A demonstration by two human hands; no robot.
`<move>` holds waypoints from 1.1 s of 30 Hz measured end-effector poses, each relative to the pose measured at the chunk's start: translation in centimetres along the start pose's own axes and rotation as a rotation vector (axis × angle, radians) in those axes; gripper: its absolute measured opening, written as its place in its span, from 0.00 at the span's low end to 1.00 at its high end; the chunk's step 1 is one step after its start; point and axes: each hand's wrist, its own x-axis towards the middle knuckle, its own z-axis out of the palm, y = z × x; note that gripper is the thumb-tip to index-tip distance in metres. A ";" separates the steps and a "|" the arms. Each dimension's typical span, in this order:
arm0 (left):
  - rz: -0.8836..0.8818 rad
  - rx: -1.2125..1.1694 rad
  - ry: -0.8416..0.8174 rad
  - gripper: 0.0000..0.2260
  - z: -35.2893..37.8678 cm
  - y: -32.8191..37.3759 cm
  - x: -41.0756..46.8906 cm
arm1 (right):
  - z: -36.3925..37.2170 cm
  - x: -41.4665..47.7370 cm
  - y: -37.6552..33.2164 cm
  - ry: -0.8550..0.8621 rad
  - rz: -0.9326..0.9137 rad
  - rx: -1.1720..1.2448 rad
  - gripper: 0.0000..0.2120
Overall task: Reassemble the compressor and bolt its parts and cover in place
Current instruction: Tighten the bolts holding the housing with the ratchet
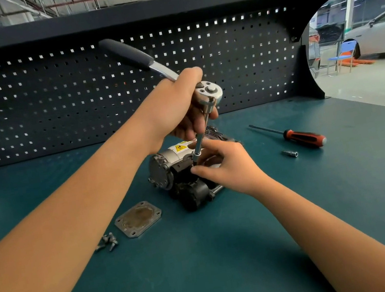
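The compressor (167,169), grey and black with a yellow warning label, lies on the green bench top (231,254). My left hand (179,107) grips a ratchet wrench (134,58) near its head, handle pointing up and left. Its extension bar and socket (197,155) reach down onto the compressor's top. My right hand (225,165) pinches the socket's lower end against the compressor. A square metal cover plate (138,219) lies flat in front left of the compressor, with several loose bolts (106,242) beside it.
A red-and-black screwdriver (297,136) and a spare socket (290,153) lie to the right of the compressor. A dark pegboard (49,99) rises behind the bench. The bench's right edge drops off toward a workshop floor with a chair and a car.
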 end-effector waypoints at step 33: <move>0.671 -0.147 0.266 0.08 -0.1 0.1 -2.1 | 0.6 0.5 -1.2 0.272 0.093 0.306 0.10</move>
